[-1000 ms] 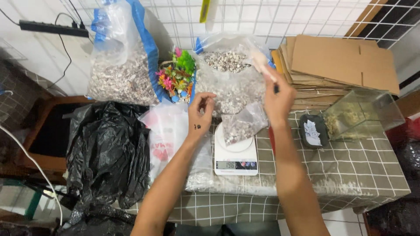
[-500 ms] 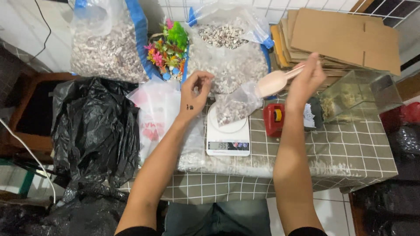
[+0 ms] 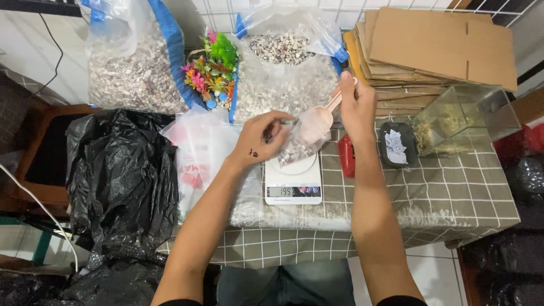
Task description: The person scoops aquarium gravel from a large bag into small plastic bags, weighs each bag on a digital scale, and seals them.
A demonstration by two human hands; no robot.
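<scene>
My left hand [image 3: 262, 137] pinches the rim of a small clear plastic bag [image 3: 298, 141] partly filled with pebbles, which rests on a white digital kitchen scale [image 3: 293, 182]. My right hand [image 3: 357, 105] grips the handle of a pale pink plastic scoop [image 3: 321, 118], whose bowl is tipped down into the mouth of the small bag. Right behind stands a large open clear bag of brown and white pebbles [image 3: 282, 73].
A second large bag of pebbles [image 3: 135, 68] stands at back left, with colourful plastic plants [image 3: 211, 71] between the two. Flattened cardboard [image 3: 436, 45], a small glass tank [image 3: 459, 119], a dark tray [image 3: 398, 144], a white bag [image 3: 199, 153] and black bin bags [image 3: 119, 181] surround the checked tablecloth [image 3: 453, 192].
My right hand has brought the scoop down from beside the big bag into the mouth of the small bag. My left hand still holds the bag's rim.
</scene>
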